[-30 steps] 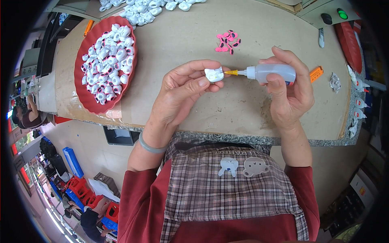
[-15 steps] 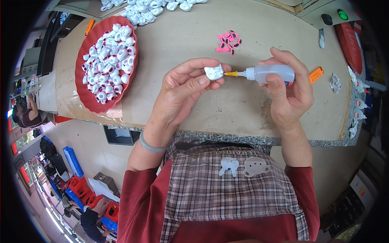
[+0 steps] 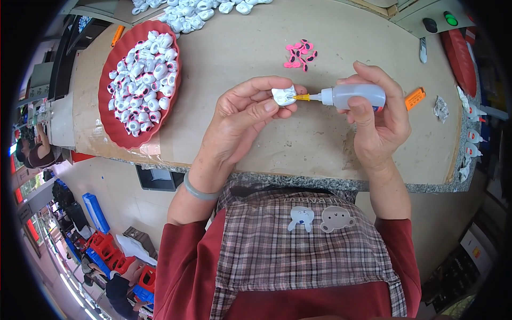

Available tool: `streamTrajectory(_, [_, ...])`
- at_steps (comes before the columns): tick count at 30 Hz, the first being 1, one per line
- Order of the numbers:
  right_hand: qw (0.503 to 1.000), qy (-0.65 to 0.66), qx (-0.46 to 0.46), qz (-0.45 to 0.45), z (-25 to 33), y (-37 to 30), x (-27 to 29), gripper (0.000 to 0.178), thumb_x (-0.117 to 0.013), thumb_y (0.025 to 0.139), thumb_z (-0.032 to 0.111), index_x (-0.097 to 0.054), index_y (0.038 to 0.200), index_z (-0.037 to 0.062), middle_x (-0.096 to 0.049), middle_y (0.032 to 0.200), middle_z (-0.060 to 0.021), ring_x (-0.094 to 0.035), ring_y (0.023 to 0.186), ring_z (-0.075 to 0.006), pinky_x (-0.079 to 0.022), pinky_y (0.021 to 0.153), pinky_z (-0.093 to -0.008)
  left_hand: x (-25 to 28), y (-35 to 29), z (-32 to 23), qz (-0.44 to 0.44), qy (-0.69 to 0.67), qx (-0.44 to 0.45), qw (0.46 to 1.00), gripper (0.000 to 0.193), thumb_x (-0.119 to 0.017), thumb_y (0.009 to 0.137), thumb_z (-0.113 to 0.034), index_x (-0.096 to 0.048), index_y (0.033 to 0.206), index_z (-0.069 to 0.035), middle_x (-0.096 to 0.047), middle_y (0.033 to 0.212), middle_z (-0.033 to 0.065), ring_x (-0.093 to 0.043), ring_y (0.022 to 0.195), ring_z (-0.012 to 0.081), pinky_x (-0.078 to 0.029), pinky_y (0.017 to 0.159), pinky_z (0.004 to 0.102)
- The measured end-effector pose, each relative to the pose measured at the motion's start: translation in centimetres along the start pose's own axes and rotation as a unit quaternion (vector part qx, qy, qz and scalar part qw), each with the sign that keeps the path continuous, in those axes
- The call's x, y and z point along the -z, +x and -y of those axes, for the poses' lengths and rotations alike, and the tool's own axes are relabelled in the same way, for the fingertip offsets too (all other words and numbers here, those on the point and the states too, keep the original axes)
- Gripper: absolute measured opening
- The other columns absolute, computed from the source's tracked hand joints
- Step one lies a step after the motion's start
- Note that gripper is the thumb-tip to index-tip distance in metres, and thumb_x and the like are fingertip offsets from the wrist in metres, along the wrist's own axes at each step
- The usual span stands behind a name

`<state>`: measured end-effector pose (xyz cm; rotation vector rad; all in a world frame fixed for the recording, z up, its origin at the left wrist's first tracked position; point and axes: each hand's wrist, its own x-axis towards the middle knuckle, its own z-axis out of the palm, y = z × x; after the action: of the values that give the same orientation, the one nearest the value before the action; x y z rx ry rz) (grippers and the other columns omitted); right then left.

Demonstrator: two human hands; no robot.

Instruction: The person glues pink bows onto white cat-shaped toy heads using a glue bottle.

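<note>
Between the thumb and fingers of my left hand [image 3: 240, 109] is a small white moulded figure piece [image 3: 283, 96], shaped like an animal head. My right hand [image 3: 381, 114] is closed round a translucent squeeze bottle [image 3: 368, 96] lying on its side in the air. Its yellow needle tip [image 3: 302, 97] points left and meets the face of the white piece. Just beyond my hands, a small heap of pink pieces with black ovals [image 3: 300, 55] lies on the table.
A red scalloped tray [image 3: 109, 128] full of white and pink pieces stands at the left. More white pieces [image 3: 197, 13] lie at the far edge. Rightward are an orange box cutter [image 3: 415, 98], crumpled foil [image 3: 441, 109], a grey-bladed knife [image 3: 423, 50] and small white bottles [image 3: 472, 143].
The white piece has turned slightly in my left fingers and shifted a little right. The bottle has moved slightly left, its tip now over the piece's face rather than at its edge.
</note>
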<state>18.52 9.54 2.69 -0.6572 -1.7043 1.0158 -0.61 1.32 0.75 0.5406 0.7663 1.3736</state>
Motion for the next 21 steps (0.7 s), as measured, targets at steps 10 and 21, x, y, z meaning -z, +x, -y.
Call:
streamTrajectory(10, [1.0,-0.01,-0.01,0.007,0.14,0.15,0.02,0.035,-0.068,0.083,0.015,-0.057,0.11,-0.0041,-0.066,0.082,-0.0106,-0.065,0.071,-0.0123,-0.05,0.06,-0.0197,0.13,0.04,-0.13,-0.004,0.001,-0.01,1.0,0.029,-0.055,0.087,-0.001,-0.056,0.116,0.003,-0.06,0.113,0.0208,-0.062,0.094,0.0186,-0.05,0.087,0.0292])
streamTrajectory(21, [1.0,0.016,-0.021,0.006,-0.12,0.31,0.26,0.034,-0.068,0.083,0.012,-0.056,0.111,-0.0031,-0.064,0.09,-0.0111,-0.064,0.076,-0.0123,-0.051,0.064,-0.0212,0.35,-0.1,-0.08,-0.003,-0.009,-0.012,1.0,0.032,-0.055,0.087,-0.002,-0.054,0.118,0.003,-0.061,0.112,0.0215,-0.063,0.093,0.0182,-0.05,0.086,0.0286])
